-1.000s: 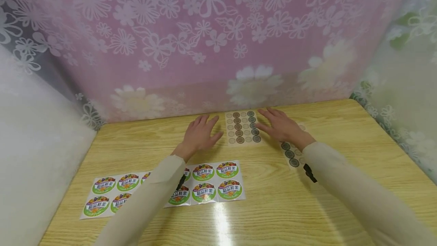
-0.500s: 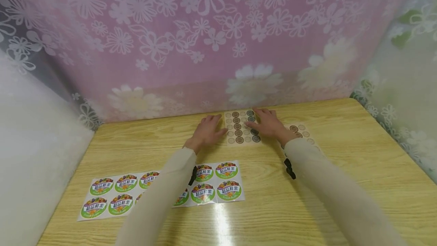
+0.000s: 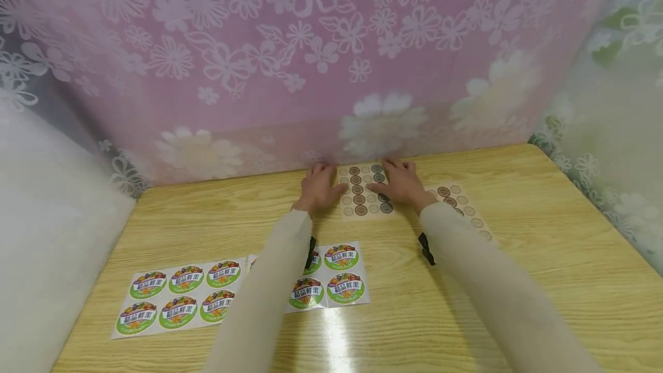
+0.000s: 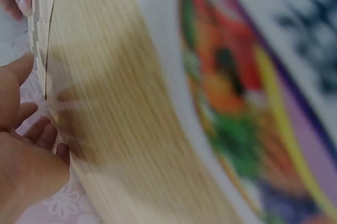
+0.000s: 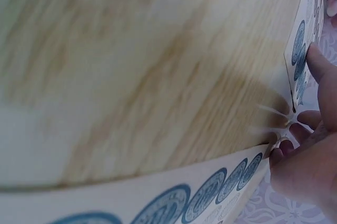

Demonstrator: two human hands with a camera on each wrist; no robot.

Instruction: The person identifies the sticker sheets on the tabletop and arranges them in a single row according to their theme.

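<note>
A pale sheet of round stickers (image 3: 366,194), with brown and dark blue-grey columns, lies flat at the table's back edge. My left hand (image 3: 318,187) is at its left edge, thumb reaching toward the sheet. My right hand (image 3: 402,184) covers part of its right side, thumb lying over the stickers. In the left wrist view the left hand's fingers (image 4: 45,132) are loosely bent beside the sheet's edge. In the right wrist view the right thumb (image 5: 318,63) touches or nearly touches the blue stickers; the other fingers are bent near the table.
A second sheet of round stickers (image 3: 468,212) lies slanted to the right, partly under the right forearm. Fruit-label sticker sheets (image 3: 178,298) lie across the front left, partly hidden by the left sleeve (image 3: 269,286). A pink flowered curtain (image 3: 290,102) hangs behind the wooden table (image 3: 404,327).
My left hand has moved right and back to the sheet's left edge. My right hand has moved left onto its right side, uncovering more of the second sheet. The sticker sheet stays nearly in place.
</note>
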